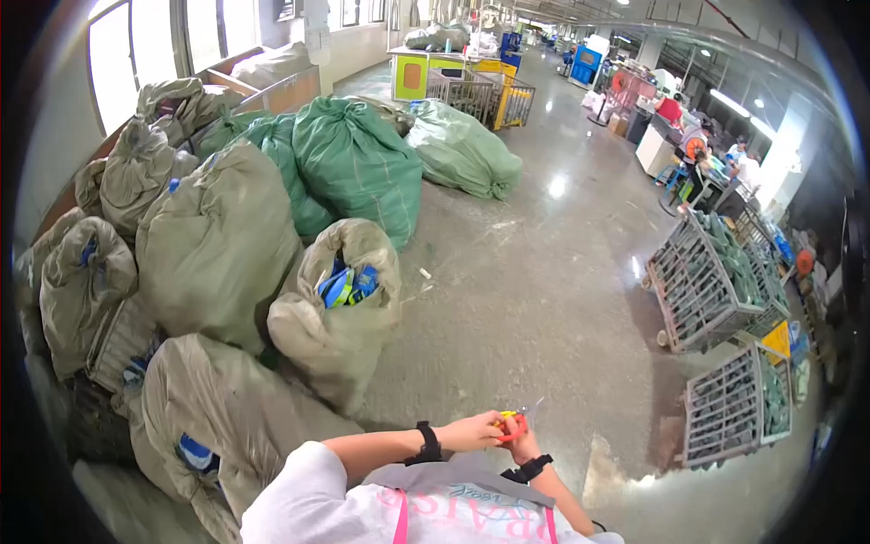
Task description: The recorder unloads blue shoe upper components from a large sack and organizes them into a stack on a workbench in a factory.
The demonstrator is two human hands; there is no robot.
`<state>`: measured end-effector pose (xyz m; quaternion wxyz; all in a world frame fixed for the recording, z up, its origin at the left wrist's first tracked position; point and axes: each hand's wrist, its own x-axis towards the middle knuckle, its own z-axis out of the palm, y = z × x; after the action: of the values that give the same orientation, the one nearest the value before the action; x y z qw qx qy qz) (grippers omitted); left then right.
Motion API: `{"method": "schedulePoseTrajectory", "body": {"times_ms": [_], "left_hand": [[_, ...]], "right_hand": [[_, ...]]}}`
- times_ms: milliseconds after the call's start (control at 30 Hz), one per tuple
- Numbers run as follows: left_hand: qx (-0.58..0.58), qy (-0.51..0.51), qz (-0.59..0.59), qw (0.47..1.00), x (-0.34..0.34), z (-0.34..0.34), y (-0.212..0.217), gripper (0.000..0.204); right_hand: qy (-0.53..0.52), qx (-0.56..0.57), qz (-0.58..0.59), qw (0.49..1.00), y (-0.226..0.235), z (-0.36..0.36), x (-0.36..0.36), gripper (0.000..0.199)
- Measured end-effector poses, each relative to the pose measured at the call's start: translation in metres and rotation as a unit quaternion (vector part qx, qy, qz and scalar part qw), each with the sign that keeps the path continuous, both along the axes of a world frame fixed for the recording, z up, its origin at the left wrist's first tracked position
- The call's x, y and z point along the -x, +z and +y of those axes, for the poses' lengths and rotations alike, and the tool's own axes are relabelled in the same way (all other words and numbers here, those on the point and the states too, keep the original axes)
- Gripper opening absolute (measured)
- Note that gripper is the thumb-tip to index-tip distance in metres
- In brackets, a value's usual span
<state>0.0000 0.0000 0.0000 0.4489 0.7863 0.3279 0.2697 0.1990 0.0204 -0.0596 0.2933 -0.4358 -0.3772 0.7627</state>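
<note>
A pair of scissors (518,422) with red and yellow handles is held close in front of my body, its blades pointing away and slightly to the right. My left hand (475,432) closes on the yellow side of the handles. Right beside it, my right hand (523,446) is closed around the red handle, its fingers partly hidden. An open beige sack (335,326) stands ahead to the left, with blue and lime-green items (350,285) showing in its mouth. Neither hand touches a sack.
Large beige sacks (213,245) and green sacks (358,168) pile up along the left, below windows. Metal cage carts (702,286) with grey-green contents stand at right, another cart (736,406) nearer. Concrete floor (535,299) runs between them. People sit working at the far right.
</note>
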Motion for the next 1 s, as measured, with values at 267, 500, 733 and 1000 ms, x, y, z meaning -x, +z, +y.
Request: {"method": "schedulePoseTrajectory", "body": {"times_ms": [267,500,733,1000], "left_hand": [[-0.007,-0.018,0.086,0.996,0.022,0.258,0.003,0.024],[-0.022,0.162,0.011,0.987,0.117,0.404,-0.001,0.035],[-0.007,0.399,0.164,0.902,0.333,0.486,-0.073,0.023],[0.094,0.589,0.322,0.735,0.590,0.633,-0.104,0.035]], "right_hand": [[0.043,-0.017,0.043,0.998,-0.015,0.279,0.038,0.027],[0.169,-0.054,-0.021,0.984,-0.002,0.503,0.141,0.019],[0.119,-0.064,-0.214,0.967,-0.104,0.729,0.212,0.011],[0.101,0.064,-0.443,0.888,-0.117,0.895,0.178,0.020]]}}
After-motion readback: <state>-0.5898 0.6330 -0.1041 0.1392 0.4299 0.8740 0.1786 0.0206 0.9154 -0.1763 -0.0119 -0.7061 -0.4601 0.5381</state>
